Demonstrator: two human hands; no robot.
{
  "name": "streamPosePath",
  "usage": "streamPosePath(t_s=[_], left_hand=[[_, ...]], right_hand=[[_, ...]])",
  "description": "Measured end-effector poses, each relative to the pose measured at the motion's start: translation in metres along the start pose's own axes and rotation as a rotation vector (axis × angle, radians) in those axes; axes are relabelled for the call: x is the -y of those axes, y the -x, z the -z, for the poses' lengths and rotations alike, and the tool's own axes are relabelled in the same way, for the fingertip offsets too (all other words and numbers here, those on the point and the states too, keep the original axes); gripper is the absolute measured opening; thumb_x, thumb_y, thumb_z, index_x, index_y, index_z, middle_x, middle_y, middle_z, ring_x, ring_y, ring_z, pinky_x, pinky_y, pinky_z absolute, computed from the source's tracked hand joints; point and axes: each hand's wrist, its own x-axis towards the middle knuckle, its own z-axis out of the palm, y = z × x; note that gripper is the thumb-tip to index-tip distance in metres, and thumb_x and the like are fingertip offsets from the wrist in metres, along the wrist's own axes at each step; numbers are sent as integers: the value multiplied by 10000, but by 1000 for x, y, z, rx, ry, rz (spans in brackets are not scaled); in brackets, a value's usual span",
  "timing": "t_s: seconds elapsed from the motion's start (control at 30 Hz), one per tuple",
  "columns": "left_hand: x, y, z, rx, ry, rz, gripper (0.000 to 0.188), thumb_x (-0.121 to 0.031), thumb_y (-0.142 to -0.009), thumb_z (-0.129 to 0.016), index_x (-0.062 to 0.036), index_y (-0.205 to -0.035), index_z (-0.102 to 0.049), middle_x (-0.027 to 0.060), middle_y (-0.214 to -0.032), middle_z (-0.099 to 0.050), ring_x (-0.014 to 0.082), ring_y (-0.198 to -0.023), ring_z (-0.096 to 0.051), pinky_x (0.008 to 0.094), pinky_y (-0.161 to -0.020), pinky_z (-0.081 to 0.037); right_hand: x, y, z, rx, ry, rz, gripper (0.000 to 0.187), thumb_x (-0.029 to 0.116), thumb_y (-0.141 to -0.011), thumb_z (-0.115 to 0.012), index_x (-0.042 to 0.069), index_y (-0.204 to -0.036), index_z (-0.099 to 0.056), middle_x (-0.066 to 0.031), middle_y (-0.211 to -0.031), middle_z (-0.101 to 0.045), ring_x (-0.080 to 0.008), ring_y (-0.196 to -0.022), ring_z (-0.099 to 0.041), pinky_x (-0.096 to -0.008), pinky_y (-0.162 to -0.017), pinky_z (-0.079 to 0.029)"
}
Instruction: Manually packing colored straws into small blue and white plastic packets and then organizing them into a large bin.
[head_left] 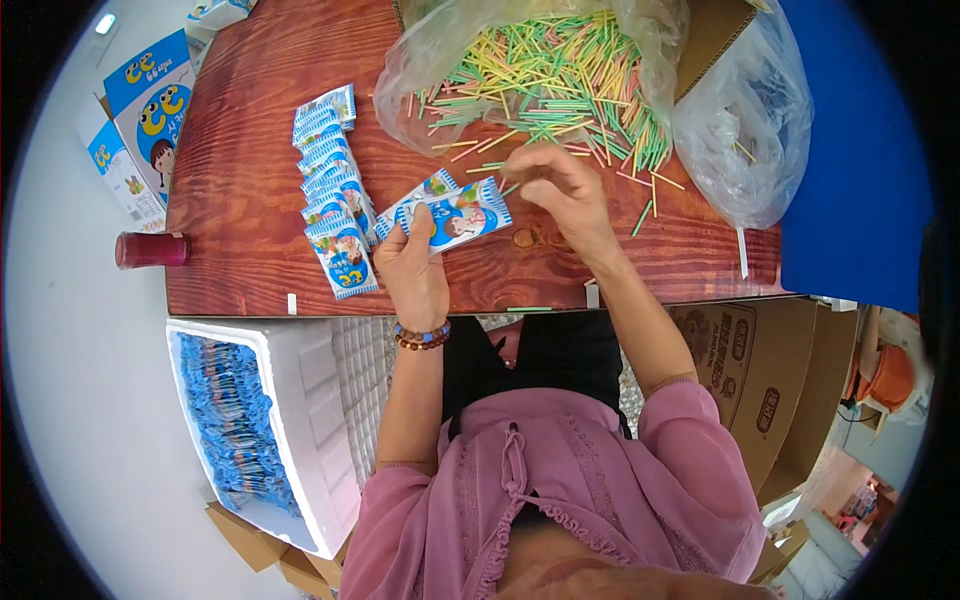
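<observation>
My left hand (412, 262) grips a small blue and white packet (462, 215) with a cartoon picture, held above the wooden table (235, 180). A second packet (420, 195) shows just behind it. My right hand (560, 190) has its fingers pinched together on thin coloured sticks (492, 166) beside the packet's right end. A big heap of green, yellow and pink sticks (560, 80) spills from a clear plastic bag (440, 50) right behind my right hand. A row of overlapped blue packets (332, 185) lies on the table left of my left hand.
A white foam box (300, 420) full of blue packets stands on the floor at lower left. A dark red cylinder (150, 250) sits off the table's left edge, with printed cartons (150, 110) beyond. A second clear bag (745, 130) and brown cardboard boxes (760, 380) are on the right.
</observation>
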Motion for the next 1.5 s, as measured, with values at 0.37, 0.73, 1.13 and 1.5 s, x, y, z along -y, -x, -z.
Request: streamPosePath(t_s=[0.37,0.73,1.13,1.5], left_hand=[[11,8,-9,91,3,179,142,-56,-931,-606,4,-1047,-661,44,-990,-681,92,-847,-639,258,-763,-524],[15,9,-4,40,36,96,154,-56,-938,-597,8,-1067,-652,36,-1020,-671,90,-903,-630,263,-808,-512],[6,10,-3,40,37,104,136,-66,-938,-600,-7,-1050,-649,45,-1008,-677,96,-867,-642,275,-784,-530],[9,13,-3,51,74,116,140,-57,-936,-598,-3,-1056,-647,47,-1004,-678,93,-863,-638,276,-775,-527]], right_hand=[[0,12,8,387,359,108,268,185,-749,-768,72,-982,-699,-81,-1370,-498,-286,-1345,-352,-433,-1093,-284],[-17,-55,87,193,1517,52,789,423,-745,-742,28,-1363,-449,-154,-1425,-407,-330,-1326,-350,-469,-1094,-255],[-14,-53,85,359,1532,21,599,252,-761,-693,7,-1276,-510,-159,-1259,-521,-328,-1161,-479,-429,-997,-356],[-43,-43,78,241,1616,189,285,92,-766,-580,38,-1041,-528,-181,-1081,-541,-350,-1053,-500,-450,-913,-394]])
